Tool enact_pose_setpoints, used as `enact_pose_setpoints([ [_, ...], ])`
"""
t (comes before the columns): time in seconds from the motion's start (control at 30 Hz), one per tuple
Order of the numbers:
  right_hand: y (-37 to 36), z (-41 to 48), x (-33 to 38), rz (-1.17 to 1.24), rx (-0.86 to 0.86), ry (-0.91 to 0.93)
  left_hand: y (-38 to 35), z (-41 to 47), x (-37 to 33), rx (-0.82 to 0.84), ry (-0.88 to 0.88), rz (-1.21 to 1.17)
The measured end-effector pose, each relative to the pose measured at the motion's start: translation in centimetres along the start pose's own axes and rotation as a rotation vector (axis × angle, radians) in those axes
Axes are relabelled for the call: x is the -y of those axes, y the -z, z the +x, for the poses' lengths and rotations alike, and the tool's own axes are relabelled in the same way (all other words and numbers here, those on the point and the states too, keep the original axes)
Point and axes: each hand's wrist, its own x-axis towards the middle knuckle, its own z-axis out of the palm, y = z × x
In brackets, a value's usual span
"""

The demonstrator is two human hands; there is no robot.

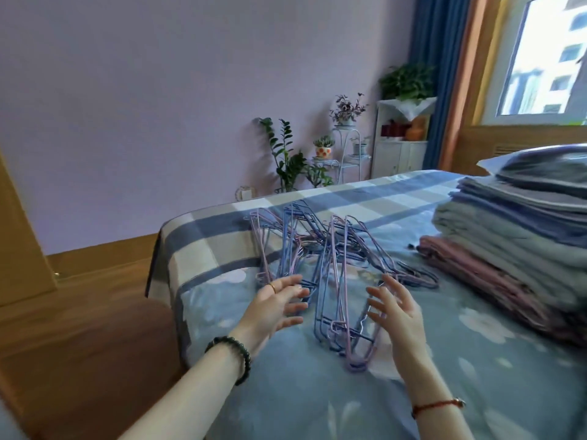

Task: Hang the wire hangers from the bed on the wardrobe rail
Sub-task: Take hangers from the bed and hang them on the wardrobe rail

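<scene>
A loose pile of several blue and pink wire hangers [330, 258] lies on the blue patterned bed [286, 392], near its left corner. My left hand [276, 308] hovers just left of the pile's near end, fingers spread, holding nothing. On the other side of the same end is my right hand [397, 315], also with fingers apart and empty. The nearest hangers lie between my two hands. No wardrobe or rail is in view.
A stack of folded grey, blue and pink bedding [514, 249] occupies the bed's right side. Wooden floor [95, 281] lies to the left. Potted plants on a white stand [336, 154] and a white cabinet [400, 154] stand by the far wall, next to blue curtains and a window.
</scene>
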Motion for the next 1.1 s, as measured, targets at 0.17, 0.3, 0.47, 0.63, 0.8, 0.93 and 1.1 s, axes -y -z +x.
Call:
enact_pose_setpoints([
  [0.17, 1.5, 1.6, -2.8, -0.196, -0.130, 0.030, -3.5, 2.0, 4.1, 0.052, 0.044, -0.001],
  [0.3, 1.4, 2.2, -4.3, -0.300, -0.159, 0.013, -4.9, 3.4, 6.0, 0.071, 0.017, 0.109],
  [0.47, 1.5, 2.3, -4.6, -0.374, -0.185, 0.033, -5.7, 4.4, 6.2, 0.066, -0.060, 0.432],
  [0.63, 0.8, 2.1, -4.0, -0.314, -0.214, 0.160, -6.1, 4.7, 6.1, 0.070, -0.062, 0.498],
  [0.8, 0.0, 1.7, -3.0, -0.186, -0.169, 0.217, -6.1, 4.6, 5.4, 0.083, 0.008, 0.300],
  [0.93, -0.8, 0.6, -1.4, -0.091, -0.104, 0.300, -5.6, 4.5, 4.7, 0.049, -0.022, 0.176],
  [1.1, -2.6, -0.7, 0.5, 0.041, 0.017, 0.329, -3.1, 3.0, 0.7, -0.021, -0.150, 0.010],
])
